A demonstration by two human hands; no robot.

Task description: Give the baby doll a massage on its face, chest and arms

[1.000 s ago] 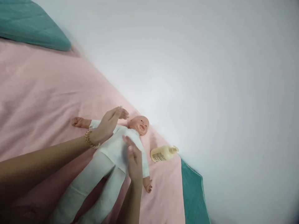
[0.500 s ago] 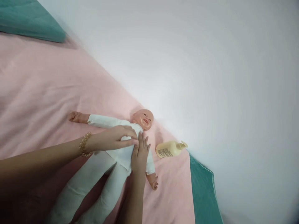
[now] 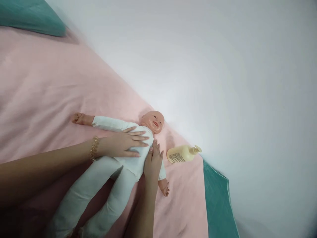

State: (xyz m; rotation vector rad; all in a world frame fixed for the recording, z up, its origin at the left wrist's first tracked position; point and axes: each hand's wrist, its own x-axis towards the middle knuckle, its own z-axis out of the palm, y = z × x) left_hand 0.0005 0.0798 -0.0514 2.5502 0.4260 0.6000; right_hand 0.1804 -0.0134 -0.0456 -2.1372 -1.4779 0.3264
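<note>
A baby doll in a white suit lies on its back on a pink sheet, arms spread, head toward the wall. My left hand, with a gold bracelet at the wrist, lies flat on the doll's chest, fingers stretched out. My right hand rests flat on the doll's side by its upper arm, fingers extended toward the head. Neither hand grips anything. A cream pump bottle lies on its side just right of the doll.
A white wall runs right along the bed's far edge. Teal bedding shows at the lower right corner, and a teal pillow sits at the top left.
My left hand came down from near the doll's shoulder and now lies flat on its chest. My right hand slid up the doll's side. The view shifted slightly.
</note>
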